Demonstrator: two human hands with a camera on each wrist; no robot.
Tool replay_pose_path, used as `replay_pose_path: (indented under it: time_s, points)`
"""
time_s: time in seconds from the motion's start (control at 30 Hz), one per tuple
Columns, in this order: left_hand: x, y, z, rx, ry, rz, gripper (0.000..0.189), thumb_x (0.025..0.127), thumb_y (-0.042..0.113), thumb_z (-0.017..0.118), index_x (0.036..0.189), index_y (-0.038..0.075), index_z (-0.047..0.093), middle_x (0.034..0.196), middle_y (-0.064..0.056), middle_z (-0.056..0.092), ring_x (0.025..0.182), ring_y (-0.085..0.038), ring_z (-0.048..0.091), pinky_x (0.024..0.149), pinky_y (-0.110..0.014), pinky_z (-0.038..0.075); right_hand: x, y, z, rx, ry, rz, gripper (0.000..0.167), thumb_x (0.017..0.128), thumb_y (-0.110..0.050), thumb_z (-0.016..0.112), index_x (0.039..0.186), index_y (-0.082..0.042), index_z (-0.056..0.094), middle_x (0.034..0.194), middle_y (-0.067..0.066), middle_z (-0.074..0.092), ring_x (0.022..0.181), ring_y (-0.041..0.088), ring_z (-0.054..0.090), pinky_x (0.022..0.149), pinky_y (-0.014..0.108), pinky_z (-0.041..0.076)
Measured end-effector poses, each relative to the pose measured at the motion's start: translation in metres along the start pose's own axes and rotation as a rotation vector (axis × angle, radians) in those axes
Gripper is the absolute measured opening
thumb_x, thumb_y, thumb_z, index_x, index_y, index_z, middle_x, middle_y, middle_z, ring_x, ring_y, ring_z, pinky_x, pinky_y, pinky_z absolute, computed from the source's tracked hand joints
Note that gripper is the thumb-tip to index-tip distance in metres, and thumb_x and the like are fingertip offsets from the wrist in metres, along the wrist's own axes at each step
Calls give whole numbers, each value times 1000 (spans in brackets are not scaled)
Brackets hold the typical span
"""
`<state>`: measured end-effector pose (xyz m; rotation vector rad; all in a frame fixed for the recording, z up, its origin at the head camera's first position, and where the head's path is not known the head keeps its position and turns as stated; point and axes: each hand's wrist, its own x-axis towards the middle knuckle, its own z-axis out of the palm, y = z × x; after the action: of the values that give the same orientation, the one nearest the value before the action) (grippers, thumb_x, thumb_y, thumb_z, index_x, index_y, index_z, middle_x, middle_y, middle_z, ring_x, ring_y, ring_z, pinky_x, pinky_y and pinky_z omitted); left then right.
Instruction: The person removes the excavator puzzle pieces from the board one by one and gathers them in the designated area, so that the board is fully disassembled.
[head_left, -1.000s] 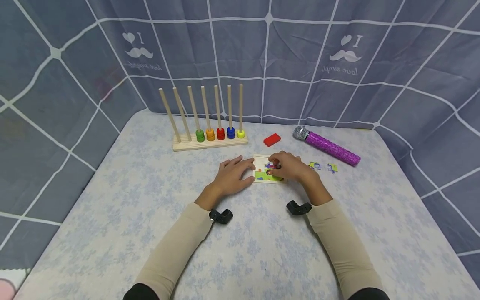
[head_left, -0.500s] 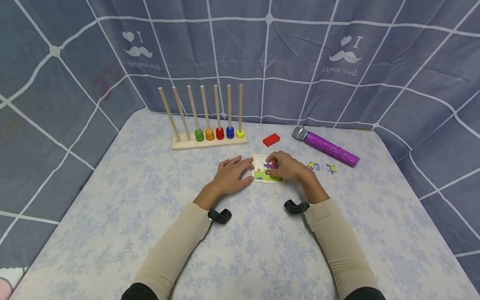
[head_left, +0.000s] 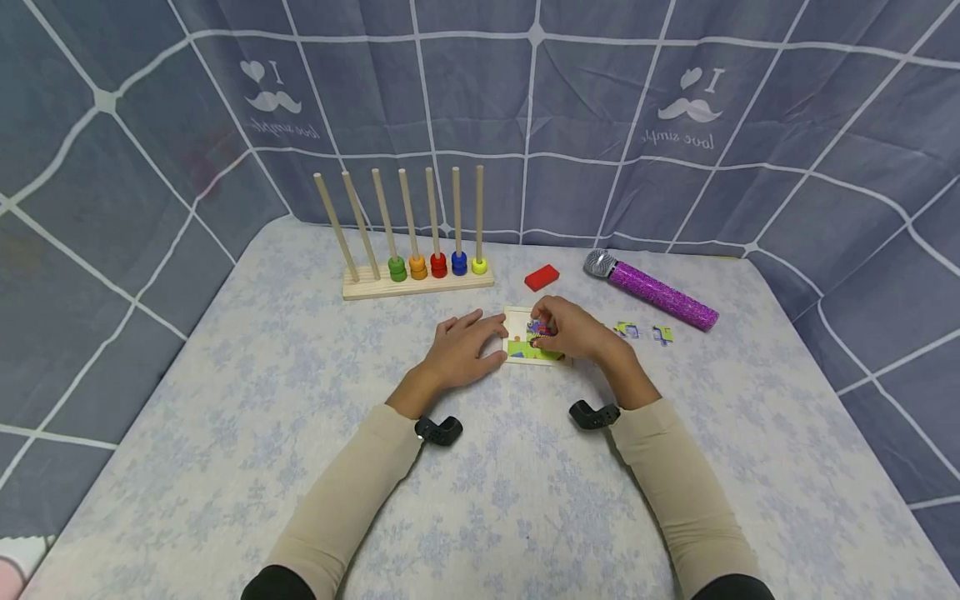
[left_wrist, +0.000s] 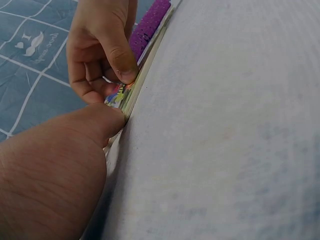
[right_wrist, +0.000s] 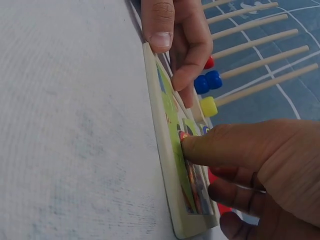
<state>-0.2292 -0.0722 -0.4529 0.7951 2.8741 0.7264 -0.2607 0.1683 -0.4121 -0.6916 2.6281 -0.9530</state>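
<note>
A small wooden jigsaw board (head_left: 517,321) with a light rim lies on the table, partly filled with green and colourful pieces. My left hand (head_left: 465,350) holds its left edge between thumb and index finger. Over the board's right side, my right hand (head_left: 576,329) pinches a colourful puzzle piece (left_wrist: 120,95) against it, thumb toward me and fingers behind. In the right wrist view, that thumb presses on the piece, which the hand partly hides. Two loose puzzle pieces, one nearer (head_left: 626,330) and one farther right (head_left: 662,335), lie beside the right hand.
Behind the board stands a wooden peg rack (head_left: 420,286) with coloured beads on several upright pegs. A red block (head_left: 542,277) lies beyond the board. To its right is a purple glitter microphone (head_left: 660,296). A grey patterned curtain (head_left: 480,100) backs the table.
The right hand has shifted very slightly leftward over the board, still pinching the piece. The left hand stays at the board's edge. The whole view drifts a little.
</note>
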Motion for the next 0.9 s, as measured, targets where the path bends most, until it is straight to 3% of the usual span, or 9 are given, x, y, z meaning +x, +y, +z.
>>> replay_pose_path:
  time_s: [0.23, 0.43, 0.77, 0.9]
  points:
    - [0, 0, 0, -1, -3, 4, 35, 101, 43, 58, 132, 25, 58, 160, 8, 38, 150, -27, 24, 113, -56, 17, -3, -6, -7, -135, -11, -64, 36, 91, -9, 78, 122, 0, 63, 105, 10, 60, 91, 24, 56, 79, 39, 49]
    - [0, 0, 0, 6, -5, -2, 35, 101, 42, 59, 131, 25, 58, 160, 7, 38, 150, -28, 25, 113, -56, 17, -6, -10, -11, -164, -4, -91, 28, 95, -4, 69, 123, -1, 66, 107, 9, 64, 94, 24, 59, 81, 40, 51]
    - [0, 0, 0, 5, -3, -6, 34, 101, 42, 58, 131, 26, 58, 160, 8, 37, 150, -27, 24, 114, -56, 17, -5, -10, -9, -336, 51, -122, 24, 91, -4, 74, 115, -3, 70, 100, 7, 66, 88, 21, 60, 78, 38, 51]
    - [1, -1, 2, 6, 0, -3, 35, 101, 43, 58, 131, 26, 58, 160, 8, 37, 150, -26, 24, 113, -55, 17, -4, -5, -7, -354, 69, -124, 24, 91, -6, 74, 115, -4, 69, 100, 6, 65, 85, 20, 58, 76, 37, 50]
